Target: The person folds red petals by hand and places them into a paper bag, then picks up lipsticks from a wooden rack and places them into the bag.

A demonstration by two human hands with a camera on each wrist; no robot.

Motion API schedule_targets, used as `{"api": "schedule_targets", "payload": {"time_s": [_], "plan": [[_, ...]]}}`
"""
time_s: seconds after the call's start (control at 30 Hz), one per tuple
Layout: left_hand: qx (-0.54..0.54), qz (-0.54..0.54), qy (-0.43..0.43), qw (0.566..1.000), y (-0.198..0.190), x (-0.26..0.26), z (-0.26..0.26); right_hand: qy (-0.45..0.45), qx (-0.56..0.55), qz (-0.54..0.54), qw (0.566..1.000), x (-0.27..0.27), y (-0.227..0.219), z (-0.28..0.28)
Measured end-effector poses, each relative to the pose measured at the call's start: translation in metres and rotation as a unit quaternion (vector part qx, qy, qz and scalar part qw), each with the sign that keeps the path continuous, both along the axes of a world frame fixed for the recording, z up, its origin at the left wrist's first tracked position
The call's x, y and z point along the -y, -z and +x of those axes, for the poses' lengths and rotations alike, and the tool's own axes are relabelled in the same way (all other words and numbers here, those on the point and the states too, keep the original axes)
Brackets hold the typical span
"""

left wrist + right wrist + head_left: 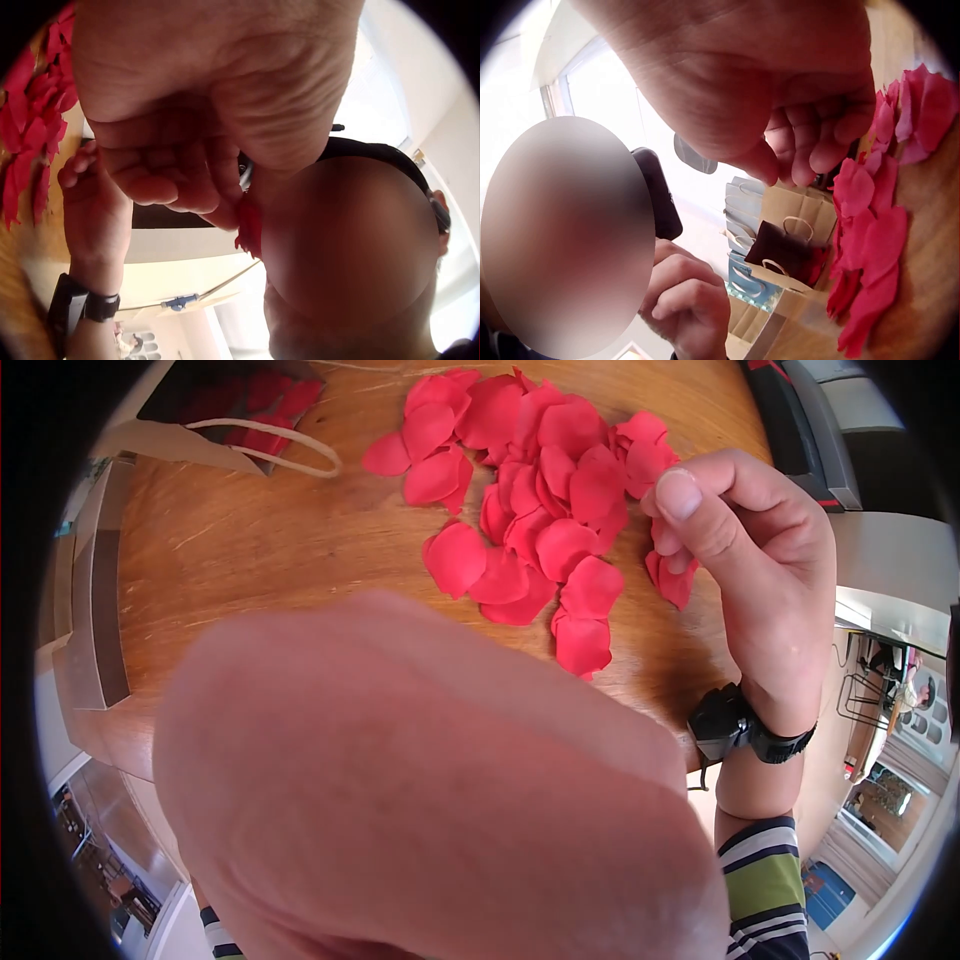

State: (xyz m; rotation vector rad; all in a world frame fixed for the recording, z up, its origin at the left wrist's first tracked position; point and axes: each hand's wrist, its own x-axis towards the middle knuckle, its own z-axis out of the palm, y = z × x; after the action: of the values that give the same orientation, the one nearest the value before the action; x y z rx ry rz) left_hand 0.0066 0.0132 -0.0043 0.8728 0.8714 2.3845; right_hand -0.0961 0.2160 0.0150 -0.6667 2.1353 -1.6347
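Note:
My left hand [430, 790] is raised close to the head camera, blurred and covering much of that view. In the left wrist view its fingertips pinch a small red petal piece [249, 225] beside the face; how many layers it has I cannot tell. My right hand [765, 550] hovers at the right edge of a heap of red petals [540, 480], its fingers loosely bent and the thumb near the index finger. Nothing shows between those fingertips in the right wrist view. The heap spreads over the wooden table [260, 540], with several petals overlapping.
A brown paper bag [150, 440] with a rope handle lies at the table's far left, red petals inside its mouth. More paper bags [742, 217] stand beyond it. A dark box-like object [800, 430] borders the far right. A black camera [720, 720] is strapped to my right wrist.

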Motion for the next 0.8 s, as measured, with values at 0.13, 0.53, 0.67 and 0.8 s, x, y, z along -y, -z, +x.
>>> {"api": "schedule_targets", "payload": {"time_s": [0.13,0.53,0.67,0.8], "plan": [[0.001,0.006,0.004,1.0,0.005,-0.001,-0.001,0.006,-0.003,0.022,1.0,-0.002,-0.002,-0.001],[0.003,-0.003,0.01,1.0,-0.001,0.0,-0.001,0.004,-0.005,0.017,1.0,-0.002,-0.001,-0.003],[0.002,-0.02,0.012,1.0,-0.003,-0.001,-0.003,0.002,-0.009,0.012,1.0,-0.003,-0.001,-0.003],[-0.002,-0.059,0.001,0.998,-0.007,0.004,-0.009,-0.004,0.003,-0.029,1.0,-0.002,0.001,0.0]]}}
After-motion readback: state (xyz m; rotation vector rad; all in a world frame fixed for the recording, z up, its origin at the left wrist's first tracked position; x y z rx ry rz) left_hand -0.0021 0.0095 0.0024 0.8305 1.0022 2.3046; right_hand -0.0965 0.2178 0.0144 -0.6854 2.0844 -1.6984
